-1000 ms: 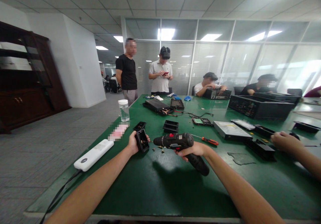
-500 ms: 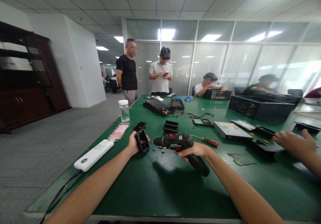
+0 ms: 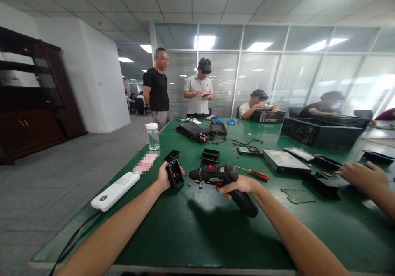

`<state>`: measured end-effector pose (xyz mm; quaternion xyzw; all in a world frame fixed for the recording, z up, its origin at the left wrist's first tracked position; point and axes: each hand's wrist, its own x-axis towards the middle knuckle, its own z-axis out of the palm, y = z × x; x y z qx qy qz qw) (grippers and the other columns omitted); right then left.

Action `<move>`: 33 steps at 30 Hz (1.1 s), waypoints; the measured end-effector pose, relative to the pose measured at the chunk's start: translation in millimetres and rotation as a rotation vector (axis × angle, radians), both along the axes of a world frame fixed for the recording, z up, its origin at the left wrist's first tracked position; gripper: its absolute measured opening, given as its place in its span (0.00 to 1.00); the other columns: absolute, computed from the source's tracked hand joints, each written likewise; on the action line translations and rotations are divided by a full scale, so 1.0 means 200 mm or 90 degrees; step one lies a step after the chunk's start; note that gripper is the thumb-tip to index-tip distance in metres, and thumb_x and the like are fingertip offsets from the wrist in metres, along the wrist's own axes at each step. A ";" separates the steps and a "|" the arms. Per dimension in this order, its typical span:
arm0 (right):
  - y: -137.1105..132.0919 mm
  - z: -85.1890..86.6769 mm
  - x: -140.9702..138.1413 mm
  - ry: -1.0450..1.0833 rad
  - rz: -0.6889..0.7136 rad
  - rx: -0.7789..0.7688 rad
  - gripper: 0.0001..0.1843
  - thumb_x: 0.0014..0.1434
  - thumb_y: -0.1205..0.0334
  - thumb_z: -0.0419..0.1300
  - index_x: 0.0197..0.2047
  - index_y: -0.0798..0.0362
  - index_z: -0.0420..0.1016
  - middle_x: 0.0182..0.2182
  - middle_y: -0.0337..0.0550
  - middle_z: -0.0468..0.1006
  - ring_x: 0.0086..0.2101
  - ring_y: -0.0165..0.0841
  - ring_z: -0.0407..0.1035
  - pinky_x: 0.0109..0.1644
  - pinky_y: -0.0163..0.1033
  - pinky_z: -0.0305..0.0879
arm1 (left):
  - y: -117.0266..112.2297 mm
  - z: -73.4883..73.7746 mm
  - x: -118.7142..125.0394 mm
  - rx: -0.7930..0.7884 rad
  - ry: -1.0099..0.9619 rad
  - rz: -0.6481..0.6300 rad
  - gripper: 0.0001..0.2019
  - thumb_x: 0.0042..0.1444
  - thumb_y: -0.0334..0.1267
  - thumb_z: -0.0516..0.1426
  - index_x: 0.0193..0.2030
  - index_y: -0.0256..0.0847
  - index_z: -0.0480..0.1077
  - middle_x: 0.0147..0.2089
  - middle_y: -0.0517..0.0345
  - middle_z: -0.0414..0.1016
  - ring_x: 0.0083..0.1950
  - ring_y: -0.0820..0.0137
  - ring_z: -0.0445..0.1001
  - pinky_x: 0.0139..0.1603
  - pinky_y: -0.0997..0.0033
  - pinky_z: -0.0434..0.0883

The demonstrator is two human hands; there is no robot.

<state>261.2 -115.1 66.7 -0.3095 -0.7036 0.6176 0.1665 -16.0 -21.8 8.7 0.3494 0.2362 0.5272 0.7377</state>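
My left hand (image 3: 162, 176) is closed round a small black plastic housing (image 3: 175, 173) held upright on the green table (image 3: 185, 235). My right hand (image 3: 240, 184) grips a black and red cordless screwdriver (image 3: 220, 176), whose bit points left at the housing. A few small screws (image 3: 197, 183) lie on the table between the two hands.
A white power strip (image 3: 115, 190) with its cable lies at the left edge, near a clear bottle (image 3: 152, 136). Black trays, a red-handled screwdriver (image 3: 254, 172), a disc drive (image 3: 285, 161) and opened computer cases cover the far side. A co-worker's hand (image 3: 364, 176) reaches in at the right; several people are beyond.
My hands and the tool have stayed put. The co-worker's hand at the right has shifted further right and spread its fingers.
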 end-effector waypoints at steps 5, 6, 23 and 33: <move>0.01 -0.02 0.00 0.008 -0.010 -0.007 0.18 0.45 0.64 0.57 0.40 0.60 0.61 0.25 0.39 0.64 0.23 0.24 0.60 0.27 0.32 0.60 | 0.00 0.01 0.00 0.004 0.005 0.004 0.21 0.46 0.47 0.42 0.28 0.29 0.66 0.27 0.44 0.69 0.29 0.62 0.70 0.35 0.57 0.64; 0.01 -0.02 0.00 0.007 -0.011 -0.009 0.18 0.45 0.63 0.57 0.40 0.60 0.61 0.25 0.39 0.64 0.23 0.24 0.61 0.28 0.32 0.60 | -0.01 0.01 0.00 0.001 0.005 0.005 0.21 0.46 0.47 0.42 0.28 0.29 0.66 0.27 0.44 0.69 0.29 0.62 0.70 0.35 0.58 0.64; 0.01 -0.01 0.00 -0.004 -0.003 -0.011 0.17 0.45 0.63 0.57 0.39 0.60 0.61 0.23 0.39 0.64 0.23 0.24 0.61 0.27 0.32 0.60 | -0.02 0.03 0.00 -0.041 -0.005 0.019 0.21 0.46 0.47 0.42 0.29 0.30 0.65 0.26 0.44 0.69 0.29 0.62 0.69 0.33 0.58 0.65; -0.01 0.01 0.00 -0.014 -0.012 -0.003 0.17 0.44 0.62 0.57 0.38 0.60 0.62 0.23 0.38 0.65 0.22 0.24 0.61 0.28 0.31 0.59 | -0.03 0.04 0.01 -0.059 -0.007 0.029 0.20 0.47 0.45 0.42 0.28 0.30 0.65 0.25 0.45 0.69 0.28 0.62 0.70 0.32 0.59 0.65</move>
